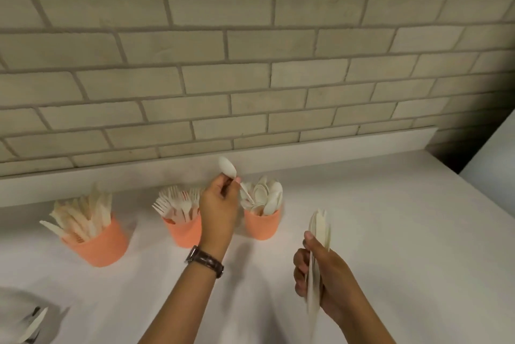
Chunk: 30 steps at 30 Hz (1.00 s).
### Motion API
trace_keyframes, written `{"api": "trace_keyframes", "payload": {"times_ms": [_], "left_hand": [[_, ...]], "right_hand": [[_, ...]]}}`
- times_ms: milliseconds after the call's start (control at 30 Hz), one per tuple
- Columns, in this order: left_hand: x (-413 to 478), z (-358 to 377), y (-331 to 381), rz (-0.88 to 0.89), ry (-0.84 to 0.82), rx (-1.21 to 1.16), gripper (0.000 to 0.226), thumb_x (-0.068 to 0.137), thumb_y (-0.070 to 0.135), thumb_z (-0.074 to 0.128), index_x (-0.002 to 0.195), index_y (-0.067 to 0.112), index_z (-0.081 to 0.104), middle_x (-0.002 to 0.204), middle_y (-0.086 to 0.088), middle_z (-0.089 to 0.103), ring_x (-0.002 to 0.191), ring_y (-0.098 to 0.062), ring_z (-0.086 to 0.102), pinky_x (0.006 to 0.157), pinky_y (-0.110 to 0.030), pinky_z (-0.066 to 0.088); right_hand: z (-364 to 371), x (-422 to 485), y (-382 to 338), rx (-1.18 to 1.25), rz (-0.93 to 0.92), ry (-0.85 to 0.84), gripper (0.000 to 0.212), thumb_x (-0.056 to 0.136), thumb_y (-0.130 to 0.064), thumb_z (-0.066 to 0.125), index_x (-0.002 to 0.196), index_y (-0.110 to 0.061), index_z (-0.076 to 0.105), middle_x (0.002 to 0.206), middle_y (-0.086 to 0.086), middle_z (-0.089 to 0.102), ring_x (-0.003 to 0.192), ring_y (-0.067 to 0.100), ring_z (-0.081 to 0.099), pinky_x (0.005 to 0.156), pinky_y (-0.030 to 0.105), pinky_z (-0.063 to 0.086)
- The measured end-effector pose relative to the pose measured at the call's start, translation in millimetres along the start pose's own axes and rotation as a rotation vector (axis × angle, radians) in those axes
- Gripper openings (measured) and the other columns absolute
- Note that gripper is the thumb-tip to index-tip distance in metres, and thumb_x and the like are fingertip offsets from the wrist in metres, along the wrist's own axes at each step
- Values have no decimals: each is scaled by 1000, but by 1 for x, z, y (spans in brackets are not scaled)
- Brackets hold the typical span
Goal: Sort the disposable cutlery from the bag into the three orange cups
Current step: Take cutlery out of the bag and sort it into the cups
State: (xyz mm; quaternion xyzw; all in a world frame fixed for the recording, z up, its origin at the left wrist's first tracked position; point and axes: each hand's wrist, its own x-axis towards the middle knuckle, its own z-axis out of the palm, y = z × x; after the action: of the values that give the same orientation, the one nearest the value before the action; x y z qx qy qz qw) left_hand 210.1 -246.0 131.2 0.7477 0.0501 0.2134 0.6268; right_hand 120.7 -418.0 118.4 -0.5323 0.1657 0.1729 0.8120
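Three orange cups stand in a row on the white counter. The left cup (pixel 97 243) holds knives, the middle cup (pixel 185 232) holds forks, the right cup (pixel 262 225) holds spoons. My left hand (pixel 220 210) is raised between the middle and right cups, pinching a white spoon (pixel 227 167) with its bowl up. My right hand (pixel 320 276) is lower and to the right, closed around a bundle of white cutlery (pixel 320 229) that points upward. At the bottom left corner lies the bag (pixel 16 313) with a knife (pixel 33 324) showing.
A brick wall with a white ledge (pixel 334 148) runs behind the cups. The counter (pixel 390 218) ends at a right edge with a dark gap (pixel 457 148). A watch is on my left wrist (pixel 204 260).
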Motion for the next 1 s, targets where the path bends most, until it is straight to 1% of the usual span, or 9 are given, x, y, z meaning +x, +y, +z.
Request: {"api": "trace_keyframes", "payload": {"times_ms": [233,367,467,600,667,733,800,867,1000], "left_hand": [[2,34,-49,-23,-16,286,19,82,8,64,101,15,64,78,10,66,73,-5,61,65,-5,40],[14,33,-67,-85,-138,524,11,80,19,67,90,21,69,86,6,72,83,-16,66,76,-32,53],[22,31,-64,-153,-216,468,27,81,13,67,106,22,68,97,4,72,89,-15,65,71,-19,47],[9,15,-37,-157,-187,352,52,82,-1,62,130,18,51,114,1,64,90,-25,61,70,-14,42],[-12,1,-20,-110,-101,319,51,82,1,63,126,24,53,110,11,57,83,-16,57,65,-9,41],[-38,-12,-2,-106,-50,250,31,83,8,66,105,29,60,101,15,58,74,-4,54,61,-4,40],[-65,-25,10,-147,-74,182,12,82,16,69,82,27,64,89,14,64,66,-1,54,60,-4,40],[-87,-37,15,-168,-133,156,14,79,21,72,69,29,68,78,11,66,65,-1,54,60,-7,40],[-107,-55,14,-226,-247,143,11,75,26,75,70,36,73,80,13,65,64,-4,50,60,-24,55]], "right_hand": [[-16,9,-6,-72,5,-33,42,95,-33,47,62,-8,42,53,8,39,37,22,42,42,28,39],[-17,10,-7,-110,22,-84,37,87,-35,58,64,-6,54,59,10,49,44,23,49,46,30,44],[-11,9,-9,-82,15,-99,32,79,-29,65,92,-1,60,74,11,60,55,20,57,47,31,51],[0,9,-8,-73,4,-78,34,77,-30,66,91,1,63,86,12,66,61,19,59,51,33,53],[7,9,-7,-81,-9,-66,32,80,-30,65,89,0,63,84,11,67,61,19,60,52,34,53],[15,9,-3,-94,-35,-56,35,77,-32,65,90,0,62,83,10,67,62,19,61,53,36,54],[24,9,1,-104,-66,-42,41,74,-34,67,94,2,63,83,10,68,64,20,62,54,37,54],[35,7,6,-122,-90,-48,45,74,-36,67,97,2,65,85,11,69,67,21,64,55,38,55],[63,-1,19,-149,-89,-105,36,79,-32,65,94,1,67,73,11,68,62,19,68,51,32,54]]}}
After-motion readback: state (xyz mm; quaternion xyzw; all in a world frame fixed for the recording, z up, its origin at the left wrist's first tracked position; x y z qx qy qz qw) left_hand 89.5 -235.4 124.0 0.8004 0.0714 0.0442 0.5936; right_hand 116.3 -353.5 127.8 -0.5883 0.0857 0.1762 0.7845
